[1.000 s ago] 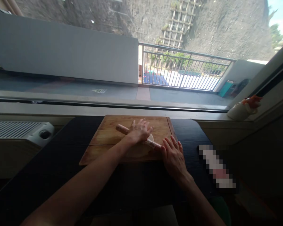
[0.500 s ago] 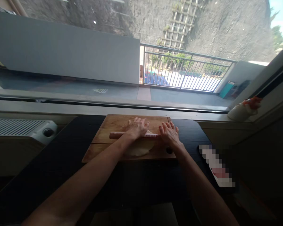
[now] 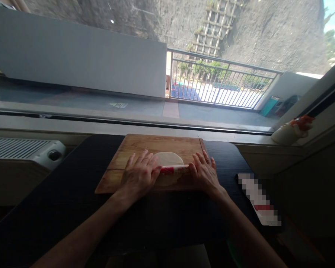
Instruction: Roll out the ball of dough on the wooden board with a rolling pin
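A wooden rolling pin (image 3: pixel 173 170) with a red and pale label lies crosswise on the wooden cutting board (image 3: pixel 114 158). My left hand (image 3: pixel 139 173) rests over its left end, fingers spread and stretched forward, thumb beside the label. Over the right end lies my right hand (image 3: pixel 205 171), fingers also spread. Both palms press on the pin without wrapping round it, and they hide its ends. A flat, rounded sheet of dough (image 3: pixel 169 158) shows just beyond the pin. Whether dough lies under the pin I cannot tell.
The board sits on a dark table (image 3: pixel 80 167) against a window sill (image 3: pixel 167 130). A phone-like slab (image 3: pixel 258 199), blurred out, lies on the right. A radiator (image 3: pixel 25 152) stands at the left, and a white pot (image 3: pixel 286 134) is on the sill.
Both hands have come back toward me with the rolling pin, and the left hand has shifted left. More dough shows beyond the pin, and the label's red part is now visible.
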Tool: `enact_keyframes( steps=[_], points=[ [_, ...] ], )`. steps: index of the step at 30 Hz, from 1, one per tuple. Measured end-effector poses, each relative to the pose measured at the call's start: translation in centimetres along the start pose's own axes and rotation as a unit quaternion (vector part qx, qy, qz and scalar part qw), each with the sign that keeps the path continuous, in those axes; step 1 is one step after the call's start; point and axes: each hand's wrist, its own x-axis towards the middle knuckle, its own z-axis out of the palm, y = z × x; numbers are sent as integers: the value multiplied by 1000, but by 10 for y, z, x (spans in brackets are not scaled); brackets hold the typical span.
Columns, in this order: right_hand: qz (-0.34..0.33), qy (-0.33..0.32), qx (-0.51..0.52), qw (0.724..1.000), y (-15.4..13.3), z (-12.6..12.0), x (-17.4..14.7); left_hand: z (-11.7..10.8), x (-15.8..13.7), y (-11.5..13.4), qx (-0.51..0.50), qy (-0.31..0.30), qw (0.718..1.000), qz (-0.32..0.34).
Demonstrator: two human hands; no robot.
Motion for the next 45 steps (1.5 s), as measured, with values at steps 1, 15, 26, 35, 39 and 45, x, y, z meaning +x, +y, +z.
enact_keyframes(
  steps=[1,15,26,35,39,45],
  points=[
    [12,-12,2,1000,-1,0,20,1,8,-3,2,-4,1000,-14],
    [-105,10,9,994,-22,3,17,-10,-17,6,-11,-25,1000,2],
    [-88,-76,20,993,-55,6,114,-3,4,-2,2,-47,998,-33],
    [-109,-66,19,992,-39,5,69,-19,-37,-7,-1,-41,999,24],
    [-106,-45,12,993,-18,6,40,-17,-42,-6,-11,-29,998,46],
    [-97,-90,1,991,-53,11,103,-13,-30,-12,-15,-40,999,22]
  ],
)
